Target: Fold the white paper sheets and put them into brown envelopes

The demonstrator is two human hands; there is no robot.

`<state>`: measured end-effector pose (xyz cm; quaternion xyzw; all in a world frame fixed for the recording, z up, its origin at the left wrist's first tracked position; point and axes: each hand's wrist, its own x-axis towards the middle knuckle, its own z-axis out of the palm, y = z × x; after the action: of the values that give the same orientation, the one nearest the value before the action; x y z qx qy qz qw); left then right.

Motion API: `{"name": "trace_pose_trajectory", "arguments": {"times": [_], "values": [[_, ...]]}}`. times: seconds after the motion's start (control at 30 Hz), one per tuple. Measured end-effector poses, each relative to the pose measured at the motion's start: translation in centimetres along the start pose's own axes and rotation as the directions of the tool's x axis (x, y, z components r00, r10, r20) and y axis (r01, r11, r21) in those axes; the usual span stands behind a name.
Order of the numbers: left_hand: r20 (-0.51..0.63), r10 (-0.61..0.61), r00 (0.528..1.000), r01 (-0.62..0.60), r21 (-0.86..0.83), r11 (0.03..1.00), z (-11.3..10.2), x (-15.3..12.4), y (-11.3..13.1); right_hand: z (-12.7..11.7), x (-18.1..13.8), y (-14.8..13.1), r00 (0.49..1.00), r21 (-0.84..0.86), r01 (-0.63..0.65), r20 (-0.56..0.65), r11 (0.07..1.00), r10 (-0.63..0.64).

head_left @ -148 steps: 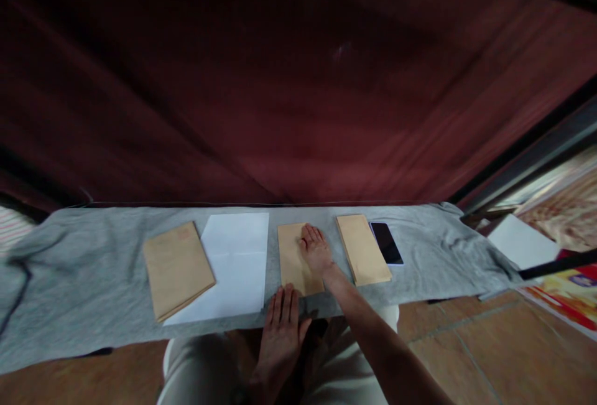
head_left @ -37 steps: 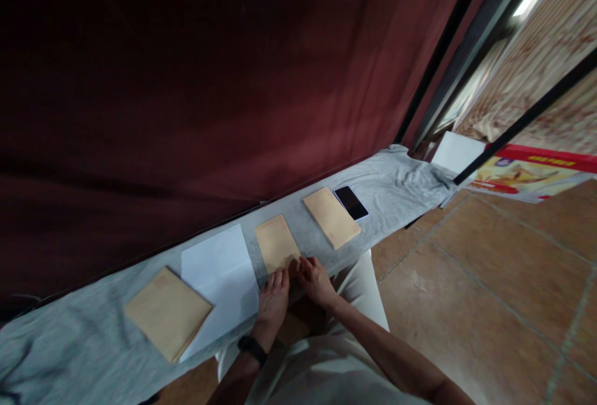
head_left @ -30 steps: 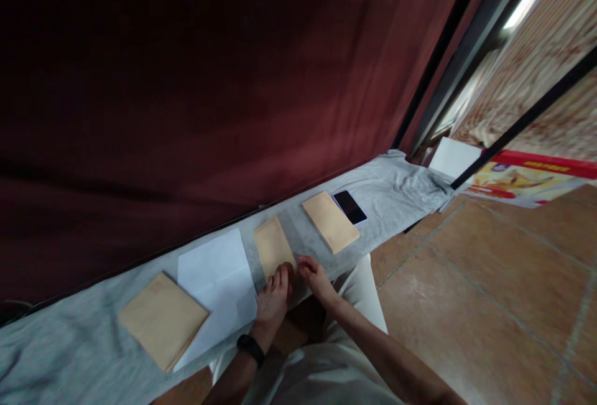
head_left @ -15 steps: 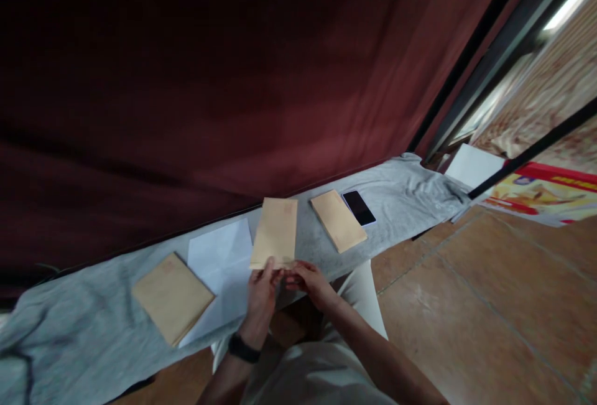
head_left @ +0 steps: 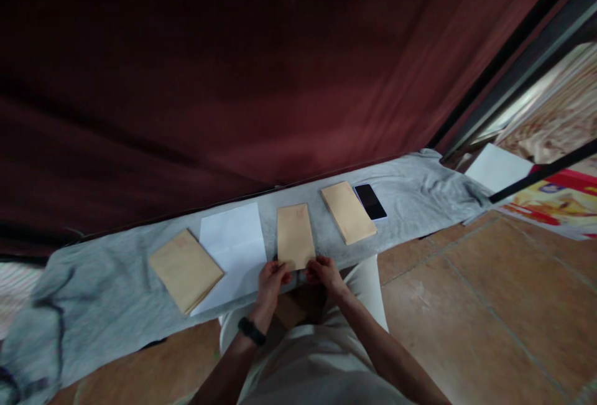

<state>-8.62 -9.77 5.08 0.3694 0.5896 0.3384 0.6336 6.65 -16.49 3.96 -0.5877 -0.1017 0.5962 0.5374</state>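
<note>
A brown paper envelope (head_left: 295,236) lies between my hands, its near edge toward me. My left hand (head_left: 273,277) pinches the near left corner, thumb on top. At the near right corner, my right hand (head_left: 323,270) has its fingers closed on the same envelope. To the right is a stack of brown envelopes (head_left: 349,212). Another stack of brown envelopes (head_left: 185,270) sits at the left, partly over white sheets of paper (head_left: 236,243).
A dark-screened phone (head_left: 370,201) lies beside the right stack. Grey cloth (head_left: 107,287) covers the narrow bench. Behind it hangs a dark red curtain (head_left: 261,100). A black pole (head_left: 545,172) and a printed red-yellow box (head_left: 559,200) are at the right.
The envelope has come down flatter and straighter. My left hand has moved from its near edge's middle to the left corner, and my right hand now grips the right corner. The view has shifted slightly.
</note>
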Motion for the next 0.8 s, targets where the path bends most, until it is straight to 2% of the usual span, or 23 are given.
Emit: {"name": "trace_pose_trajectory", "arguments": {"times": [0.5,0.53,0.6,0.63,0.67,0.7,0.77,0.8], "values": [[0.002,-0.030,1.000,0.029,0.120,0.992,-0.2,0.4,-0.9,-1.1,0.0,0.5,0.999,-0.133,0.021,-0.035,0.991,-0.026],[0.003,-0.023,1.000,0.023,0.126,0.992,-0.1,0.2,-0.8,-1.4,-0.2,0.5,0.998,-0.162,0.036,-0.054,0.986,-0.045],[0.013,-0.006,1.000,0.004,0.130,0.991,0.0,-0.2,-0.7,-2.0,-0.8,0.5,0.978,-0.320,0.137,-0.104,0.938,-0.179],[0.023,0.002,1.000,-0.005,0.126,0.992,0.1,-0.5,-0.7,-2.2,-1.2,0.5,0.939,-0.490,0.234,-0.112,0.840,-0.326],[0.037,0.006,0.999,-0.010,0.119,0.993,0.2,-0.8,-0.6,-2.4,-1.6,0.6,0.881,-0.657,0.322,-0.057,0.682,-0.471],[0.051,0.006,0.999,-0.011,0.110,0.994,0.3,-1.0,-0.6,-2.3,-2.1,0.7,0.816,-0.781,0.389,0.047,0.487,-0.576],[0.071,0.014,0.997,-0.021,0.090,0.996,0.6,-1.5,-0.4,-1.9,-2.9,0.9,0.721,-0.869,0.477,0.302,0.131,-0.623],[0.077,0.026,0.997,-0.032,0.081,0.996,0.8,-1.8,-0.2,-1.4,-3.2,1.0,0.690,-0.862,0.507,0.399,0.010,-0.603]]}}
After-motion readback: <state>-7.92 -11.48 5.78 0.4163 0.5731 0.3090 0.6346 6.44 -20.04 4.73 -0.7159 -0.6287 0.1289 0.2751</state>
